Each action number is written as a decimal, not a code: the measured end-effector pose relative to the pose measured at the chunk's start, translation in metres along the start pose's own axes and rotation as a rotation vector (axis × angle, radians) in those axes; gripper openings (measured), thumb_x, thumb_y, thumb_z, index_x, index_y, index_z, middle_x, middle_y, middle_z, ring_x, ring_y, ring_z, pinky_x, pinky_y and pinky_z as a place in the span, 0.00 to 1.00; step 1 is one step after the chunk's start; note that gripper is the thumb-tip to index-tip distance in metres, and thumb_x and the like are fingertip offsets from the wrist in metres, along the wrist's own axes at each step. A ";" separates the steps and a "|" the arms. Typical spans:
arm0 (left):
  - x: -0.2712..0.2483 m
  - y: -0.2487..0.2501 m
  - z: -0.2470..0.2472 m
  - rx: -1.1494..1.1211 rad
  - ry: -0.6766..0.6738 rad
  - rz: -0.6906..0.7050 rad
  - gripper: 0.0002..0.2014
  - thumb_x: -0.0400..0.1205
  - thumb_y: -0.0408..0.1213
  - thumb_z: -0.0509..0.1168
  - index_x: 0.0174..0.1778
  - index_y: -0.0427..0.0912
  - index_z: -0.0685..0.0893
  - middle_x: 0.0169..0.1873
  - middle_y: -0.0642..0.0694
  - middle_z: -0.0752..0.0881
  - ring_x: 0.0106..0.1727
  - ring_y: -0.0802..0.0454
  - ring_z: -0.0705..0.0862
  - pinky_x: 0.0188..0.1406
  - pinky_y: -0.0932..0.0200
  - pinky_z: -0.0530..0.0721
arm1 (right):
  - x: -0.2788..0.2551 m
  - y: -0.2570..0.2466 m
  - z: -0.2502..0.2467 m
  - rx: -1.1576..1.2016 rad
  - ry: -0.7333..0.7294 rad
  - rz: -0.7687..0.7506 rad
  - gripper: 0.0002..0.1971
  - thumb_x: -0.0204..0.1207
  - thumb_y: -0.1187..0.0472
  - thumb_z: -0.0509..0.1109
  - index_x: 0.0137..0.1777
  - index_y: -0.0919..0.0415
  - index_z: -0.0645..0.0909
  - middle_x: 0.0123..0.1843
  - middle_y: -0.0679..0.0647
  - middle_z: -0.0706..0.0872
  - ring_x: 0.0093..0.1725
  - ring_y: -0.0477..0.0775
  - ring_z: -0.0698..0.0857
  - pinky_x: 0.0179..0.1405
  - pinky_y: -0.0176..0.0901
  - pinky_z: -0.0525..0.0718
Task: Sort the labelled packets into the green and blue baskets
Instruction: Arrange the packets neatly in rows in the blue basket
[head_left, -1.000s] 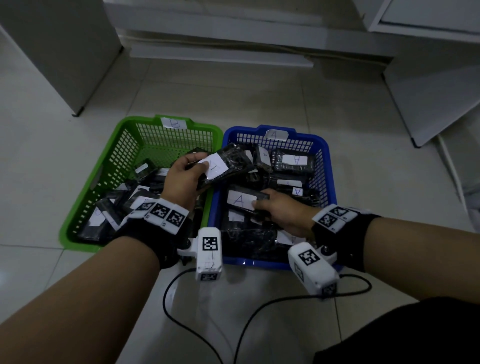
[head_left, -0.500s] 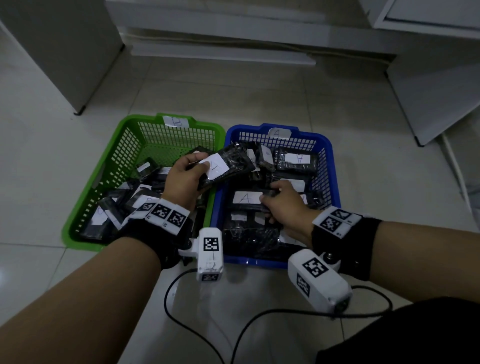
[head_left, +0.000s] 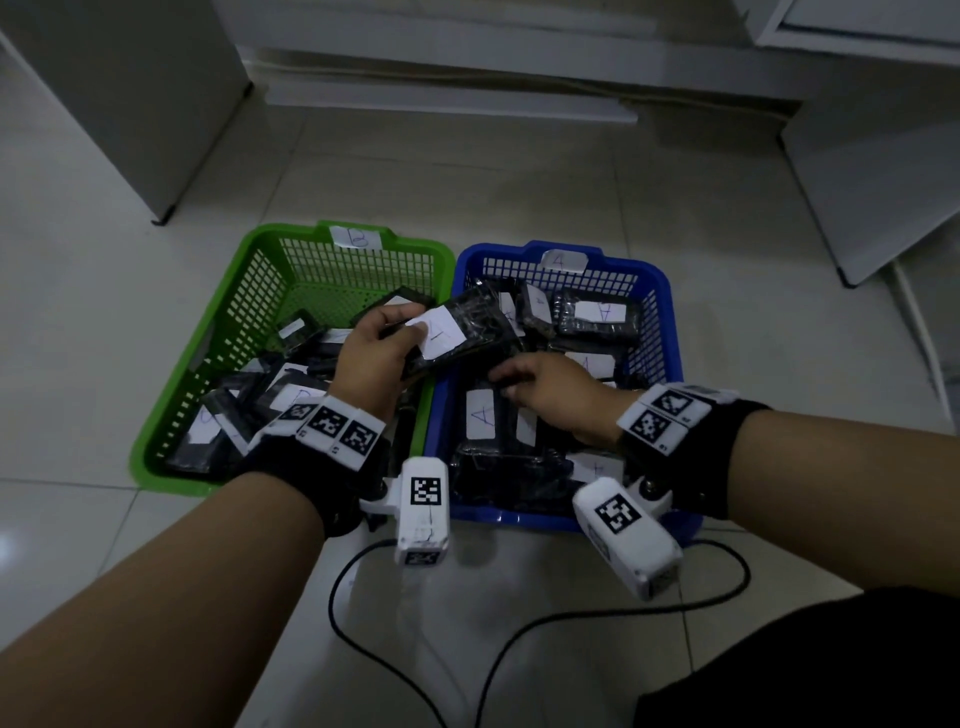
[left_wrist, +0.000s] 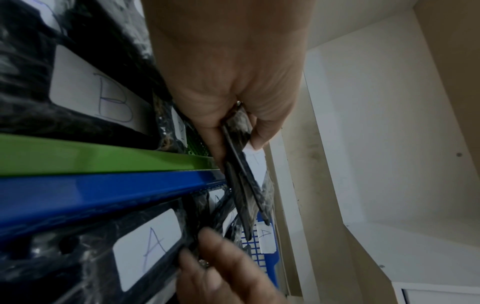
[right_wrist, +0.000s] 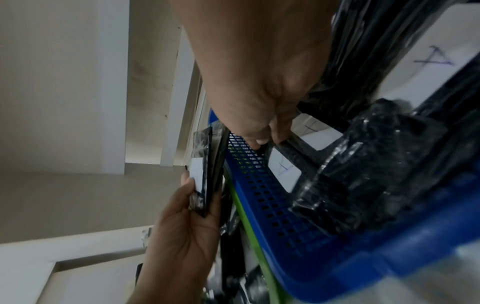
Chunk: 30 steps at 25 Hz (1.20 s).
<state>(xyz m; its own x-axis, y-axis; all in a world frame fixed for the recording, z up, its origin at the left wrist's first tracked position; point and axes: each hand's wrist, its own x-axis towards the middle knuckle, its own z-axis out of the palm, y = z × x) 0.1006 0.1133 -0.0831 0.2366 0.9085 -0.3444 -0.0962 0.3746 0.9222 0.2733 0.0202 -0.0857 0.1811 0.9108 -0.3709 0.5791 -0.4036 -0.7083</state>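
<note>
A green basket (head_left: 171, 415) tagged B and a blue basket (head_left: 670, 312) tagged A stand side by side on the floor, both holding several black packets with white labels. My left hand (head_left: 410, 338) grips a thin stack of black packets (head_left: 478, 327) over the seam between the baskets, thumb on the top white label. The left wrist view shows that stack (left_wrist: 244, 185) edge-on in my left hand (left_wrist: 233, 131). Inside the blue basket, my right hand (head_left: 511, 379) pinches the end of a packet labelled A (head_left: 480, 415). The right wrist view shows the thumb and a finger of my right hand (right_wrist: 267, 139) on the A packet (right_wrist: 283, 170).
Black cables (head_left: 363, 639) loop over the tiled floor in front of the baskets. A white cabinet (head_left: 119, 104) stands at the back left, and white panels (head_left: 872, 197) lean at the right. A low ledge (head_left: 447, 98) runs along the back wall.
My right hand slid left and forward inside the blue basket, and the A packet under it turned from crosswise to lengthwise. The left hand kept its stack almost still.
</note>
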 end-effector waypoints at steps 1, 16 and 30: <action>0.000 -0.001 0.000 0.008 -0.002 0.005 0.07 0.80 0.28 0.65 0.45 0.46 0.83 0.42 0.44 0.87 0.41 0.49 0.85 0.42 0.55 0.84 | -0.007 0.002 0.001 -0.089 0.020 -0.041 0.10 0.77 0.62 0.69 0.56 0.55 0.86 0.60 0.53 0.84 0.56 0.52 0.84 0.54 0.35 0.78; -0.004 -0.005 0.013 0.076 -0.074 0.011 0.06 0.82 0.31 0.64 0.49 0.46 0.83 0.42 0.46 0.86 0.39 0.53 0.85 0.40 0.56 0.87 | -0.054 0.020 -0.025 -0.319 -0.105 -0.291 0.14 0.69 0.60 0.72 0.43 0.54 0.66 0.39 0.49 0.74 0.35 0.47 0.72 0.34 0.44 0.71; -0.003 -0.009 0.017 0.058 -0.064 0.001 0.06 0.82 0.29 0.64 0.50 0.44 0.82 0.45 0.43 0.86 0.43 0.49 0.86 0.47 0.51 0.86 | -0.043 0.023 0.017 -0.591 -0.278 -0.287 0.22 0.73 0.56 0.74 0.65 0.57 0.73 0.62 0.58 0.79 0.62 0.59 0.73 0.55 0.45 0.72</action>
<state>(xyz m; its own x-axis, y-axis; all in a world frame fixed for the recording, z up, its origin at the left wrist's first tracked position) 0.1177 0.1042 -0.0872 0.2979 0.8946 -0.3330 -0.0411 0.3605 0.9318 0.2655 -0.0300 -0.0962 -0.2067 0.8865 -0.4140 0.9218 0.0346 -0.3861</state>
